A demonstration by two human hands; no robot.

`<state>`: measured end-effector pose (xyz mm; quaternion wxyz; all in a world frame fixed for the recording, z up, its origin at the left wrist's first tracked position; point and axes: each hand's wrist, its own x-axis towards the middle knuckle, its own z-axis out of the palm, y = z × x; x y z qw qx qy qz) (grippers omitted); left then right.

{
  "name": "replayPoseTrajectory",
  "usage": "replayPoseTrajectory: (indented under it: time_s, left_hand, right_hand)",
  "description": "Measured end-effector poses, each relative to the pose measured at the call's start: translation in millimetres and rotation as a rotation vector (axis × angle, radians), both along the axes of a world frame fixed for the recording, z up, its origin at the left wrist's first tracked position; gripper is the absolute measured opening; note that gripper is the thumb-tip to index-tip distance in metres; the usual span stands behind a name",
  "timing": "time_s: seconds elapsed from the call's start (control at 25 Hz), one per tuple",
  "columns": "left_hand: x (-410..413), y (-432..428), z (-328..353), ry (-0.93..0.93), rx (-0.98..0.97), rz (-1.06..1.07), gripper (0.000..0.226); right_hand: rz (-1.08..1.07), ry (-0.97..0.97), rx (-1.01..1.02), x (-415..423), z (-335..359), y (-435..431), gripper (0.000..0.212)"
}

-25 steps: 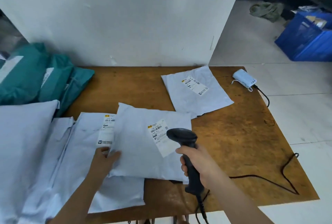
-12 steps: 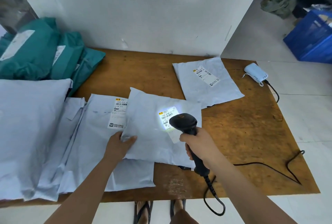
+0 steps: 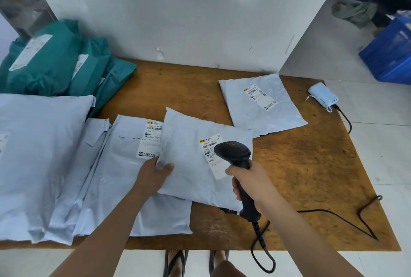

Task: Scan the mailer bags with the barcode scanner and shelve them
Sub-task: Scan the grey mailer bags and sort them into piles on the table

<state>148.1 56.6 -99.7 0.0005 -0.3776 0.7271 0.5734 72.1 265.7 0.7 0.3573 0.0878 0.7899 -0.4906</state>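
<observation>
A white mailer bag [image 3: 189, 163] lies in the middle of the wooden table [image 3: 300, 161], its label partly hidden by the scanner head. My left hand [image 3: 154, 174] pinches that bag's left edge, thumb on top. My right hand [image 3: 251, 181] grips the black barcode scanner [image 3: 239, 167], whose head hangs just over the label. Under this bag lies another white mailer [image 3: 124, 165] with its label showing. A third white mailer [image 3: 262, 103] sits flat at the back right.
A pile of white mailers [image 3: 37, 154] fills the table's left side, with teal mailers [image 3: 55, 63] stacked behind it. A small white device [image 3: 323, 96] with a cable rests at the right edge. The scanner cord [image 3: 333, 214] loops over the front right. A white wall stands behind; a blue crate [image 3: 391, 54] is on the floor.
The scanner light that lit the label half a second ago is off. My left hand has closed on the bag's left edge. The camera view shifted slightly.
</observation>
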Motion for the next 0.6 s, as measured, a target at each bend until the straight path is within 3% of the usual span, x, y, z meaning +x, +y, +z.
replayPoseTrajectory:
  time_s: [0.08, 0.16, 0.32, 0.4, 0.52, 0.6]
  left_hand:
    - [-1, 3, 18, 0.037, -0.049, -0.071, 0.047]
    - [10, 0, 38, 0.086, 0.003, -0.089, 0.038]
    - [56, -33, 71, 0.157, 0.072, 0.152, 0.028]
    - [84, -56, 62, 0.008, -0.078, 0.194, 0.037]
    - [106, -60, 32, -0.383, -0.346, 0.03, 0.058]
    - [96, -43, 20, -0.457, -0.553, -0.032, 0.07]
  right_hand:
    - [-0.026, 0.011, -0.025, -2, 4, 4, 0.006]
    - [-0.034, 0.025, -0.043, -3, 7, 8, 0.009]
    - [0.002, 0.032, -0.059, -3, 11, 10, 0.025]
    - [0.041, 0.031, -0.048, -1, 10, 8, 0.028]
    - [0.075, 0.011, -0.045, 2, 7, 5, 0.027]
    - [0.081, 0.007, -0.032, 3, 6, 2, 0.026]
